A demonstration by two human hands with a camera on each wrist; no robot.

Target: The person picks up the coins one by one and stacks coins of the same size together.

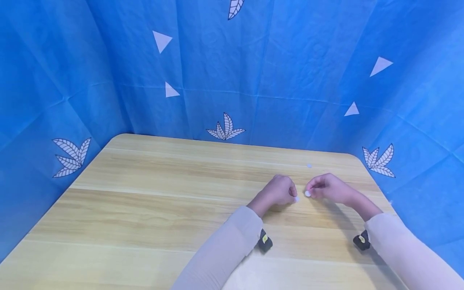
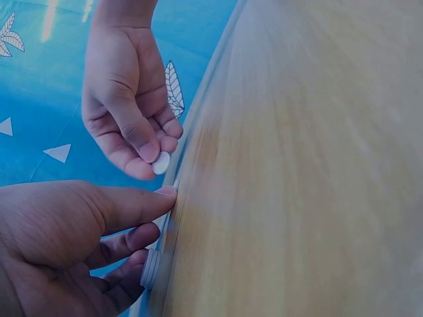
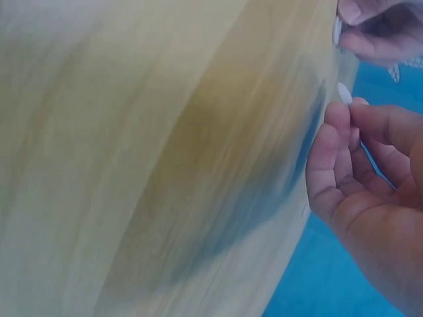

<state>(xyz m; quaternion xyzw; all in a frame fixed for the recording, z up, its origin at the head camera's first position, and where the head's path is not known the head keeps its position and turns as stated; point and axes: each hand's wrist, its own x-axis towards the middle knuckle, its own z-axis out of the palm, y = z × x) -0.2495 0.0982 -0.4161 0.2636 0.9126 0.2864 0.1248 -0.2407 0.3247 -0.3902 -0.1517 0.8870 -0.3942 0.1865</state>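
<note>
In the head view, my left hand [image 1: 280, 189] is low over the table with its fingers curled beside a small white disc [image 1: 296, 199]. Several such discs form a short stack [image 2: 151, 269] at these fingertips in the left wrist view. A gap shows there between thumb and stack. To the right, my right hand [image 1: 328, 188] pinches a single white disc [image 1: 307, 193] between thumb and fingertips. Seen from the right wrist, that disc [image 3: 345, 93] is tilted, close to the left hand [image 3: 383, 33].
Farther back on the wooden table [image 1: 145, 209] lies another small pale disc [image 1: 309, 165]. A blue curtain [image 1: 253, 60] with leaf and triangle prints hangs behind the table's back edge and along both sides.
</note>
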